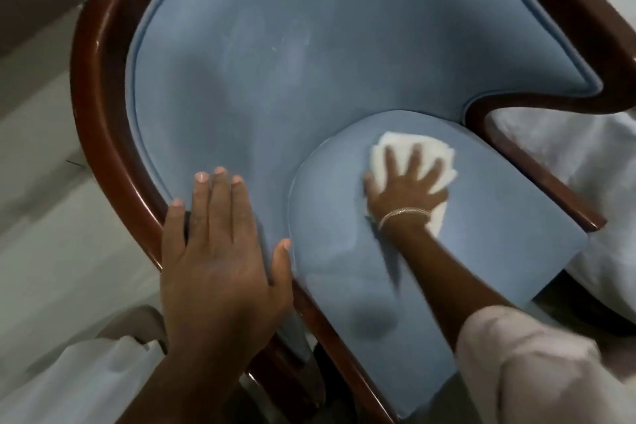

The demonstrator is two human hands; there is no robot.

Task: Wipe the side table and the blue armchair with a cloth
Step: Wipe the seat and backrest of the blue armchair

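The blue armchair (pixel 275 62) fills the view from above, with a curved blue padded back inside a dark red-brown wooden frame (pixel 103 86). Its blue seat cushion (pixel 499 234) lies lower right. My right hand (pixel 404 184) presses flat with fingers spread on a white cloth (pixel 389 144) at the back of the seat cushion; a thin bracelet circles the wrist. My left hand (pixel 216 251) rests flat with fingers apart on the left arm of the chair, across the wood rim and the blue padding. The side table is not in view.
Pale floor (pixel 41 217) lies to the left of the chair. White fabric, like bedding (pixel 585 148), lies close along the chair's right side. A dark patch (pixel 371 320) marks the front of the seat cushion.
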